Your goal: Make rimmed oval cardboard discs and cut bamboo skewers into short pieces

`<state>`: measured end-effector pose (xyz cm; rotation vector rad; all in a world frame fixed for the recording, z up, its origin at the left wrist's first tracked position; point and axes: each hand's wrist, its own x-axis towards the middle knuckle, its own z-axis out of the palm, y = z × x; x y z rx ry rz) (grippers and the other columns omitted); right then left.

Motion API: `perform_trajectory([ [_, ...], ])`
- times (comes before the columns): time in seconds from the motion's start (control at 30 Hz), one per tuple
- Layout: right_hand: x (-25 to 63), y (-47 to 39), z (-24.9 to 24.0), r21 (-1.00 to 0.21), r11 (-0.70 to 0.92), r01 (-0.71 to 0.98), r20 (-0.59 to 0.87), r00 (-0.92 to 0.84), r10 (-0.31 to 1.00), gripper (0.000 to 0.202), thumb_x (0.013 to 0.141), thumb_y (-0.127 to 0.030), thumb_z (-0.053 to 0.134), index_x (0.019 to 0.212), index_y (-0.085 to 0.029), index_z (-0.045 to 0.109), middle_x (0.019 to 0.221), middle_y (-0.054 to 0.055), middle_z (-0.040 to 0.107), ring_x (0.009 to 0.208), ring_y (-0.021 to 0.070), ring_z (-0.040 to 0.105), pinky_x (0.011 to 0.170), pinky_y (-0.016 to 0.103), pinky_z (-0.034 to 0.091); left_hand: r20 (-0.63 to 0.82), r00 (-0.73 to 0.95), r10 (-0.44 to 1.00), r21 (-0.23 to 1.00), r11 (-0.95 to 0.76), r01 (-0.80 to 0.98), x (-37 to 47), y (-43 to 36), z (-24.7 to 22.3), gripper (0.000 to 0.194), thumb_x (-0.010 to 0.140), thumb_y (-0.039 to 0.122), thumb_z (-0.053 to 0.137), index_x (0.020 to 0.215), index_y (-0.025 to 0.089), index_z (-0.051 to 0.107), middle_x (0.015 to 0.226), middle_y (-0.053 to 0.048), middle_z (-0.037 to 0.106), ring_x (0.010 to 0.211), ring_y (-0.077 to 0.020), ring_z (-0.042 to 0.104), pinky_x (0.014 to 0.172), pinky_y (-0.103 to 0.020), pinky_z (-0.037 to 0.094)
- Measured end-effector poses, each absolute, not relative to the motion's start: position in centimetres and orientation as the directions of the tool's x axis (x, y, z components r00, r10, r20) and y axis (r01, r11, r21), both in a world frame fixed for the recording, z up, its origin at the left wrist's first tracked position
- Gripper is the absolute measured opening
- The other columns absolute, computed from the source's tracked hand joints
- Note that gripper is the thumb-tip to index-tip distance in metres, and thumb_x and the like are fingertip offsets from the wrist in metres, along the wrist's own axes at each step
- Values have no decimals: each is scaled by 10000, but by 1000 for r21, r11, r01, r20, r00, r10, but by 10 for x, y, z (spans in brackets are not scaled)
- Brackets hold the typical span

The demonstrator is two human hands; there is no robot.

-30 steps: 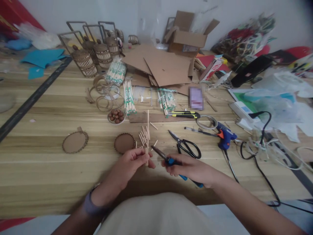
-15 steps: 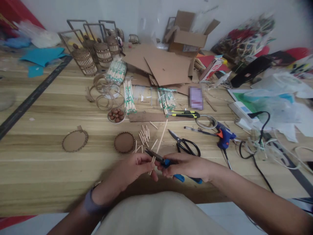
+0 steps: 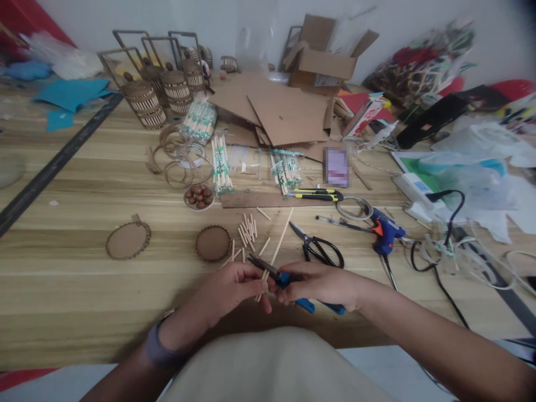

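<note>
Between its thumb and fingers, my left hand (image 3: pixel 234 290) pinches thin wooden sticks (image 3: pixel 280 241), one long and slanting up to the right, with a short end beside it. My right hand (image 3: pixel 320 285) is closed around blue-handled pliers (image 3: pixel 270 269), whose dark jaws lie across the sticks just above my left fingertips. Several short cut stick pieces (image 3: pixel 248 230) lie just beyond my hands. A round cardboard piece with a dark braided rim (image 3: pixel 213 243) is to their left, and black scissors (image 3: pixel 320 248) rest to their right.
Another rimmed cardboard disc (image 3: pixel 129 240) lies at left. Farther back are a bowl of brown beads (image 3: pixel 199 197), wrapped chopsticks (image 3: pixel 221 164), a yellow-black cutter (image 3: pixel 318 194) and cardboard sheets (image 3: pixel 288 117). A blue glue gun (image 3: pixel 386 230) with its cable is at right.
The long stick's far end has shifted slightly right and the stick tilts a little more. Both hands have stayed in nearly the same place, with the pliers still across the sticks.
</note>
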<state>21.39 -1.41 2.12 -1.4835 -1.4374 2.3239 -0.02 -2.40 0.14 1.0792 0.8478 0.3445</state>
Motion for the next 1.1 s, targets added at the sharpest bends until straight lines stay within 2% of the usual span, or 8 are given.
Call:
perform_trajectory([
  [0.23, 212, -14, 26, -699, -582, 415, -703, -546, 455, 259, 654, -307, 663, 881, -183, 660, 819, 0, 623, 799, 149, 558, 701, 265, 403, -447, 649, 616, 868, 475, 146, 2, -24, 5, 235, 806, 386, 581, 763, 204, 724, 679, 5, 710, 775, -214, 685, 874, -343, 436],
  [0.37, 211, -14, 24, -701, -563, 439, -705, -547, 452, 260, 639, -310, 662, 869, -190, 647, 779, -19, 587, 743, 139, 503, 647, 260, 362, -460, 636, 620, 866, 471, 167, 1, -24, 5, 247, 795, 400, 588, 779, 201, 733, 669, 3, 710, 777, -218, 682, 857, -340, 444],
  [0.57, 210, -17, 12, -771, -427, 473, -637, -554, 536, 146, 630, -225, 618, 770, -198, 583, 657, -58, 473, 633, 119, 416, 583, 250, 301, -466, 597, 653, 880, 410, 240, 0, -24, 3, 284, 822, 420, 566, 774, 191, 728, 648, -1, 710, 788, -212, 640, 827, -306, 417],
  [0.73, 207, -21, 5, -788, -381, 484, -609, -514, 604, 105, 670, -232, 620, 759, -195, 579, 650, -55, 460, 638, 128, 418, 611, 258, 309, -473, 581, 662, 880, 327, 345, 0, -24, 5, 337, 869, 414, 511, 739, 178, 714, 691, -12, 711, 705, -184, 578, 691, -279, 379],
  [0.9, 207, -18, 6, -819, -322, 474, -559, -535, 634, 127, 694, -208, 627, 821, -212, 624, 735, -29, 548, 731, 157, 486, 676, 270, 365, -460, 534, 710, 868, 231, 440, -1, -25, 10, 389, 896, 405, 461, 644, 190, 665, 813, -39, 715, 854, -221, 617, 722, -286, 392],
  [1.0, 208, -16, 9, -829, -375, 416, -559, -566, 606, 195, 695, -209, 627, 890, -221, 632, 777, -17, 567, 754, 160, 496, 670, 267, 377, -453, 532, 715, 873, 237, 426, -2, -26, 11, 403, 910, 408, 435, 627, 206, 639, 755, -38, 694, 934, -244, 627, 782, -293, 412],
  [1.1, 209, -16, 13, -783, -513, 352, -612, -586, 531, 180, 678, -236, 645, 855, -215, 616, 761, -16, 565, 740, 156, 512, 669, 272, 388, -448, 548, 707, 889, 287, 358, -1, -25, 11, 360, 895, 401, 459, 634, 218, 626, 738, -19, 694, 890, -226, 637, 855, -293, 423],
])
